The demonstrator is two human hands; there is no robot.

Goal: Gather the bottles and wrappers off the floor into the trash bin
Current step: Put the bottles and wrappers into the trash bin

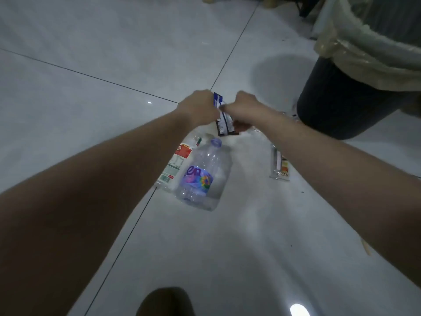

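Presently left hand (198, 108) and right hand (246, 106) both pinch the upright wrapper (224, 124); trash bin (330, 106) stands rightward, nearer the right hand.

This was an indoor room with a hard floor; whether home or office could not be told. The floor of large, glossy, pale-grey tiles (91, 53) had thin dark grout lines (91, 76) and threw back bright glints of light (299, 310). A round dark plastic trash bin (337, 106), lined with a translucent yellowish plastic bag (355, 53), stood on it. Beyond the bin, pale furniture legs (271, 2) met the tiles.
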